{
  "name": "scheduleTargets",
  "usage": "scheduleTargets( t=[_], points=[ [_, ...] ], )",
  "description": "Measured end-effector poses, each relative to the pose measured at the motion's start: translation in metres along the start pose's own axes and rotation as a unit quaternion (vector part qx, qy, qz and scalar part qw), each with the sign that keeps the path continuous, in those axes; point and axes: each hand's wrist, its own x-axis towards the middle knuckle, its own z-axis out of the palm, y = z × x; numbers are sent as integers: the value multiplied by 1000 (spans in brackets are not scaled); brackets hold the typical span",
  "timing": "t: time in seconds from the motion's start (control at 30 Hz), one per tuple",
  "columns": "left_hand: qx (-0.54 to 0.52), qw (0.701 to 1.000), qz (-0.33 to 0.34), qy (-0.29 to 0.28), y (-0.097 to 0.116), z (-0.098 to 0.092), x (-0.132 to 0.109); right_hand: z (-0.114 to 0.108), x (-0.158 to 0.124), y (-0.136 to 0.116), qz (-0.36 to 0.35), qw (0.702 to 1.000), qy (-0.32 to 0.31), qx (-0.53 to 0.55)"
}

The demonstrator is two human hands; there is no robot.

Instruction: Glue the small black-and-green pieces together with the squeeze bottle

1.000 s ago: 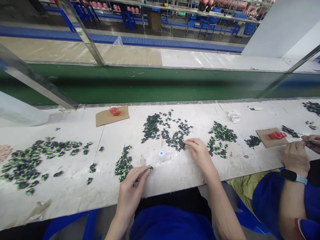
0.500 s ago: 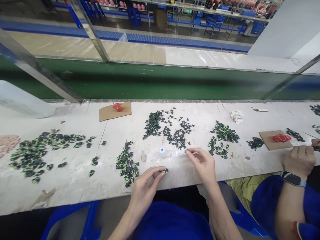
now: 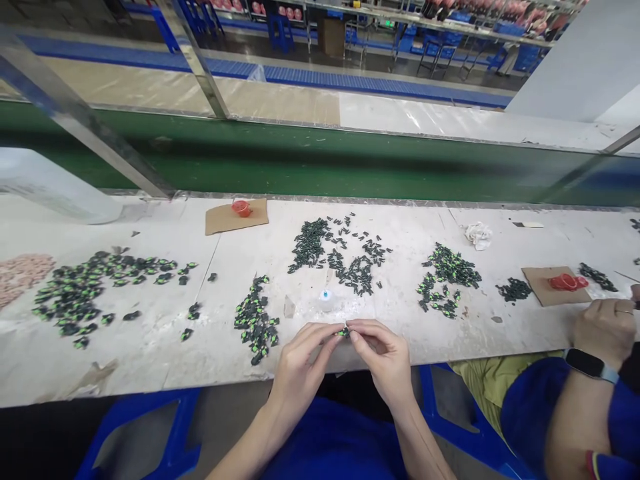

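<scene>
Over the front of the white table, my left hand (image 3: 306, 357) pinches a small black-and-green part (image 3: 343, 332) between thumb and fingertips. My right hand (image 3: 383, 357) meets it fingertip to fingertip, closed in a pinch at the part's right end; whatever small piece it holds is hidden by the fingers. Just behind them stands a small white bottle with a blue tip (image 3: 326, 299). A pile of black-and-green parts (image 3: 255, 320) lies to the left of my hands. Beyond the bottle, small dark pieces (image 3: 356, 273) are scattered, with a denser heap (image 3: 310, 243) beside them.
More black-and-green parts (image 3: 70, 293) spread at far left, near pinkish pieces (image 3: 23, 275). Another pile (image 3: 450, 263) lies right. Red cups (image 3: 241, 209) sit on cardboard pieces (image 3: 213, 223). A co-worker's hand (image 3: 603, 327) is at the right. Crumpled tissue (image 3: 479, 235) lies behind.
My right hand has moved left and down from beside the scattered dark pieces to meet my left hand. The left hand, still pinching the part, has shifted slightly right.
</scene>
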Motion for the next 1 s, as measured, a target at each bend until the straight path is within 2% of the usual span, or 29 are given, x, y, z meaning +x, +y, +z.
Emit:
scheduleTargets(
  t=[0.17, 0.3, 0.37, 0.53, 0.67, 0.77, 0.87, 1.0],
  points=[
    [4, 1000, 14, -9, 0, -1, -1, 1, -2, 0, 33, 999, -14, 12],
    [-14, 1000, 5, -16, -1, -2, 1, 2, -2, 0, 24, 1000, -10, 0],
    [-30, 999, -1, -27, 0, -4, 3, 2, -3, 0, -8, 1000, -10, -15],
    [-59, 997, -32, -47, 3, -5, 7, 1, -3, 3, -138, 988, 12, -68],
    [-80, 993, -75, -51, 5, -4, 6, 0, -4, 7, -167, 983, 17, -74],
    [-87, 987, -130, -39, 6, -1, 5, -1, -4, 9, -158, 984, 4, -77],
    [-93, 980, -174, -21, 6, 1, 4, -5, -3, 9, -120, 991, -10, -63],
    [-92, 978, -187, -24, 9, 0, 4, -11, 0, 7, -81, 995, -46, -38]
  ],
)
